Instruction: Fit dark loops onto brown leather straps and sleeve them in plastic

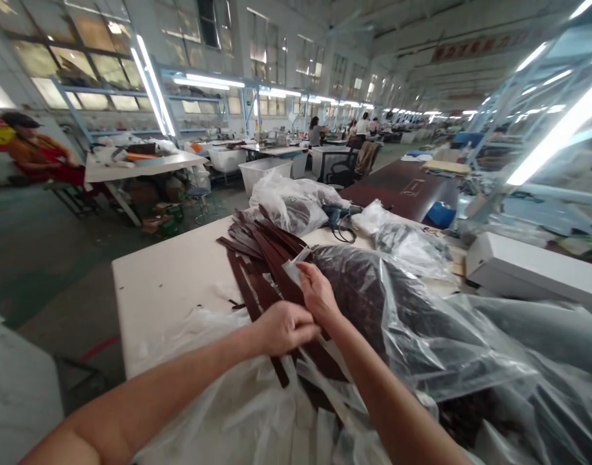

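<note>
A fanned bundle of dark brown flat strips (276, 258) lies on the pale table, with some strips running beneath my hands. My left hand (286, 328) is closed over the strips, its fingers curled; whatever is inside them is hidden. Just beyond it, my right hand (319, 294) has its fingers pressed together at a piece of whitish plastic (290, 268) over the bundle. The two hands touch or overlap near the wrist of the right one. Clear plastic sheeting (218, 400) spreads under my forearms.
To the right sits a large clear bag of dark material (368, 290). Behind are another plastic bag (290, 200), a dark power tool (337, 213) with a cord and a white box (532, 268). A seated person (39, 155) is at far left, beyond the table's left edge (119, 310).
</note>
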The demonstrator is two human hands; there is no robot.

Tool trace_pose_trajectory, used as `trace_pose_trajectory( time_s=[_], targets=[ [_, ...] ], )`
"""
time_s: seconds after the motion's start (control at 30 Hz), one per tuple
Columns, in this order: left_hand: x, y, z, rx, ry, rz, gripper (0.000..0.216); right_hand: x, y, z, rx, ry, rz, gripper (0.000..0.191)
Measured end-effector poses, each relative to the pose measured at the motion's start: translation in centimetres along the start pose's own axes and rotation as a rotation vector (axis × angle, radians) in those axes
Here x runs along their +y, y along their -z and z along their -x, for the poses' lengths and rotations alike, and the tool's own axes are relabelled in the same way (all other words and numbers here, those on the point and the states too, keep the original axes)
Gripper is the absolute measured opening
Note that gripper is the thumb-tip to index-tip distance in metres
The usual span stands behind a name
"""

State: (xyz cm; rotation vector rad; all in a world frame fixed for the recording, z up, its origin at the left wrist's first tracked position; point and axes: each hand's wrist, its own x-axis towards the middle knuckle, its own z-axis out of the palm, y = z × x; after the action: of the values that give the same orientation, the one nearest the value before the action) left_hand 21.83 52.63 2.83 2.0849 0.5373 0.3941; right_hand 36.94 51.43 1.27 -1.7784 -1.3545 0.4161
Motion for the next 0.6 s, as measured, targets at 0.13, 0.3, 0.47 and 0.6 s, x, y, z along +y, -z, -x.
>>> trace_pose_trajectory(
  time_s=[0.13, 0.3, 0.47, 0.6],
  targets=[
    [-2.2, 5.0, -7.9, 0.154, 0.05, -0.233, 0.024, 0.7, -0.3, -9.1, 0.042, -0.185, 0.04, 0.036],
    [-8.1, 7.4, -10.3, 0.277, 0.302, -0.203, 0.017, 2.5, -2.6, -16.8, -0.004, -0.291, 0.11, 0.036],
    [-12.9, 10.2, -8.6, 0.39, 0.567, -0.018, 0.032, 4.4, -4.5, -20.7, -0.08, -0.416, 0.238, 0.034],
    [-15.2, 11.4, -9.0, 0.51, 0.712, 0.257, 0.062, 6.2, -5.4, -22.4, -0.122, -0.464, 0.351, 0.039]
  ],
)
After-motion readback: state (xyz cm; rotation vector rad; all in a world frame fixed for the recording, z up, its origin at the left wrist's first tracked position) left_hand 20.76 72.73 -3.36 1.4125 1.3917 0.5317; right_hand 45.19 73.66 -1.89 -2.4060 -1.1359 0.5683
